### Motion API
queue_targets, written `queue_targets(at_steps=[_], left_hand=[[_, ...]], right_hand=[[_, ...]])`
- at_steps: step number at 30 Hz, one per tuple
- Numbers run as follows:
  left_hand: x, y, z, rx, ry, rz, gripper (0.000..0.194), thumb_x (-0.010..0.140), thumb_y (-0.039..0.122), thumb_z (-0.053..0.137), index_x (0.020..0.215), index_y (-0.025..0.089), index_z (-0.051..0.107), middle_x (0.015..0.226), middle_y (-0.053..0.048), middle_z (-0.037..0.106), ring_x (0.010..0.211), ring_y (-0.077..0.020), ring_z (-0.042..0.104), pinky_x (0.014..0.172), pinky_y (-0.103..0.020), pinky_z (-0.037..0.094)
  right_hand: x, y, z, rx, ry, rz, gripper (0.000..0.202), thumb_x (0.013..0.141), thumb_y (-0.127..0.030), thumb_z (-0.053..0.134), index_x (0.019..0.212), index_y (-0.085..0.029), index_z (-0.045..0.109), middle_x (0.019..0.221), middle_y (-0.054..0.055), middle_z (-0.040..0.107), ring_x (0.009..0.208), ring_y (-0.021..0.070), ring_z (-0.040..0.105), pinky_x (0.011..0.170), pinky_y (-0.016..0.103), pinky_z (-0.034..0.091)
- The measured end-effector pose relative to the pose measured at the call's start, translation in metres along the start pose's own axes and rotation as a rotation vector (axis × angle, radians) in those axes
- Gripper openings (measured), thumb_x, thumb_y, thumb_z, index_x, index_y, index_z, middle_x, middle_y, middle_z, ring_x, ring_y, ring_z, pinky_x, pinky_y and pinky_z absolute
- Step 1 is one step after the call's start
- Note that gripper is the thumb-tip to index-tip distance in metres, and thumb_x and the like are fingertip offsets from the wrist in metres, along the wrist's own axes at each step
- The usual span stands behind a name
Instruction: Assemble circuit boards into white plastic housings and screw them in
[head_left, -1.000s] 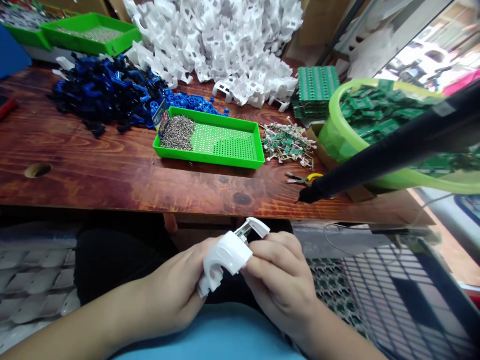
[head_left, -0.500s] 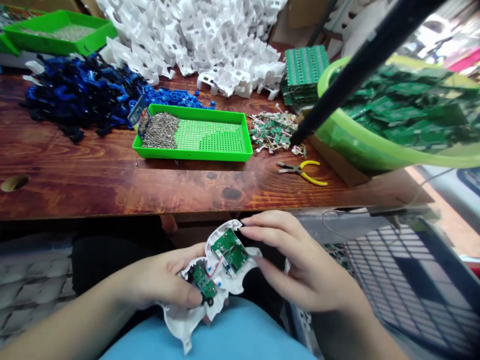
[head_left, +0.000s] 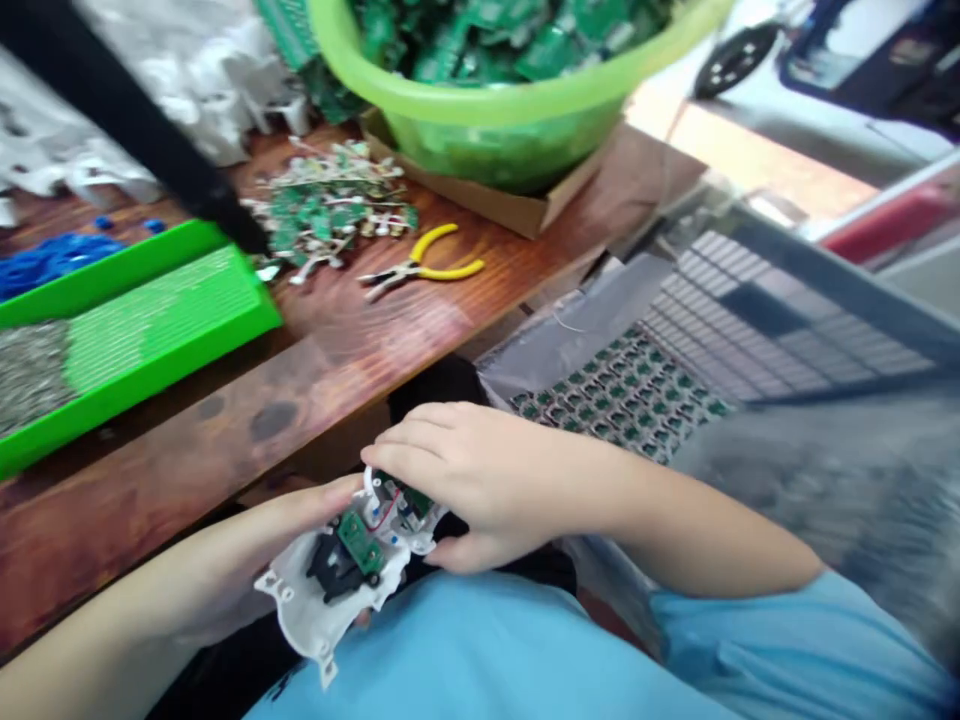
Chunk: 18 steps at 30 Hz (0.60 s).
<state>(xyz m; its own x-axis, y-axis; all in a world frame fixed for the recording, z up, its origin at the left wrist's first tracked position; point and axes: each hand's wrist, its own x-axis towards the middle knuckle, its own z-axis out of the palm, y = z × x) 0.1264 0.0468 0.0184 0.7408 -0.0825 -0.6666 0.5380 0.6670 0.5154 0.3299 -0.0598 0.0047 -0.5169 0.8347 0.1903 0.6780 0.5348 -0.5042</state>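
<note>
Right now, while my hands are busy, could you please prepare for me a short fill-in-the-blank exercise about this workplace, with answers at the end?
1. The left hand and the right hand hold an opened casing coloured ____.
2. The handles of the pliers are coloured ____.
3. The bowl stands in a shallow box made of ____.
4. Of the two hands, the one nearer to the pliers is the ____ one.

Missing words: white; yellow; cardboard; right.

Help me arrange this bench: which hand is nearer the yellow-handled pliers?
Right: the right hand is below the pliers in the picture; the left hand, holding the white housing, is lower and farther left.
</note>
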Motion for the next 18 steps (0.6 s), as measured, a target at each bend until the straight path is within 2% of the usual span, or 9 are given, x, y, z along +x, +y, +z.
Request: queue_targets(at_steps=[2,4,7,9,11,14,15,16,18], left_hand=[[0.015,0.013,0.009,-0.056,-0.024,-0.067,0.045,0.087,0.054,0.046,0.112,0.023,0.066,0.086,-0.001,0.073,0.078,-0.0177,0.067,0.072,-0.026,0.052],[0.029,0.023,0.017,0.056,0.057,-0.051,0.052,0.087,0.058,0.043,0.12,0.021,0.06,0.093,-0.003,0.072,0.076,-0.0184,0.066,0.067,-0.027,0.053],[0.045,0.03,0.027,0.505,0.396,0.129,0.048,0.087,0.051,0.048,0.127,0.026,0.048,0.113,-0.004,0.065,0.095,-0.0212,0.062,0.071,-0.028,0.054],[0.053,0.032,0.03,0.947,0.59,0.308,0.04,0.086,0.044,0.053,0.124,0.031,0.048,0.12,0.0,0.06,0.105,-0.0208,0.058,0.08,-0.027,0.052],[0.062,0.034,0.032,1.43,0.613,0.545,0.035,0.086,0.033,0.056,0.12,0.033,0.05,0.119,0.003,0.059,0.105,-0.0185,0.057,0.09,-0.027,0.047],[0.082,0.041,0.036,1.945,0.468,0.881,0.045,0.081,0.017,0.059,0.124,0.029,0.049,0.124,-0.001,0.057,0.11,-0.0202,0.056,0.104,-0.032,0.037],[0.091,0.044,0.038,2.038,0.445,0.94,0.054,0.079,0.014,0.061,0.129,0.026,0.045,0.13,-0.005,0.053,0.117,-0.0231,0.052,0.107,-0.036,0.035],[0.1,0.047,0.04,2.103,0.452,0.973,0.063,0.077,0.013,0.063,0.135,0.024,0.04,0.136,-0.008,0.049,0.123,-0.0263,0.048,0.109,-0.04,0.033],[0.119,0.052,0.044,2.111,0.542,0.981,0.081,0.074,0.013,0.068,0.144,0.022,0.028,0.147,-0.011,0.037,0.134,-0.0317,0.034,0.112,-0.048,0.026]], right_hand=[[-0.022,0.01,-0.011,-0.016,0.043,0.048,0.063,0.075,-0.031,0.062,0.127,-0.001,0.045,0.119,0.015,0.056,0.109,0.0223,0.05,0.098,0.033,0.039],[-0.051,0.019,-0.023,-0.039,0.107,0.164,0.062,0.073,-0.031,0.064,0.125,-0.003,0.046,0.117,0.014,0.056,0.108,0.0217,0.051,0.098,0.033,0.039],[-0.111,0.033,-0.03,-0.071,0.195,0.485,0.062,0.069,-0.033,0.067,0.123,-0.009,0.048,0.114,0.011,0.057,0.105,0.0217,0.053,0.095,0.034,0.041],[-0.156,0.047,-0.02,-0.076,0.156,0.801,0.067,0.067,-0.036,0.069,0.126,-0.015,0.046,0.116,0.01,0.056,0.105,0.0238,0.053,0.093,0.036,0.043],[-0.2,0.066,0.002,-0.054,0.028,1.162,0.078,0.065,-0.041,0.07,0.132,-0.017,0.041,0.127,0.011,0.05,0.115,0.0277,0.048,0.097,0.037,0.04],[-0.253,0.099,0.056,0.024,-0.064,1.41,0.077,0.064,-0.039,0.075,0.128,-0.008,0.046,0.123,0.019,0.052,0.114,0.0311,0.048,0.095,0.04,0.041],[-0.266,0.109,0.077,0.053,-0.091,1.493,0.07,0.068,-0.039,0.074,0.125,-0.008,0.048,0.121,0.018,0.053,0.113,0.0295,0.05,0.095,0.041,0.042],[-0.277,0.119,0.099,0.091,-0.12,1.574,0.055,0.077,-0.04,0.066,0.121,-0.011,0.05,0.12,0.014,0.053,0.11,0.0257,0.052,0.093,0.043,0.043],[-0.294,0.134,0.141,0.174,-0.156,1.721,0.04,0.087,-0.039,0.057,0.118,-0.014,0.053,0.119,0.011,0.054,0.106,0.022,0.055,0.091,0.043,0.046]])
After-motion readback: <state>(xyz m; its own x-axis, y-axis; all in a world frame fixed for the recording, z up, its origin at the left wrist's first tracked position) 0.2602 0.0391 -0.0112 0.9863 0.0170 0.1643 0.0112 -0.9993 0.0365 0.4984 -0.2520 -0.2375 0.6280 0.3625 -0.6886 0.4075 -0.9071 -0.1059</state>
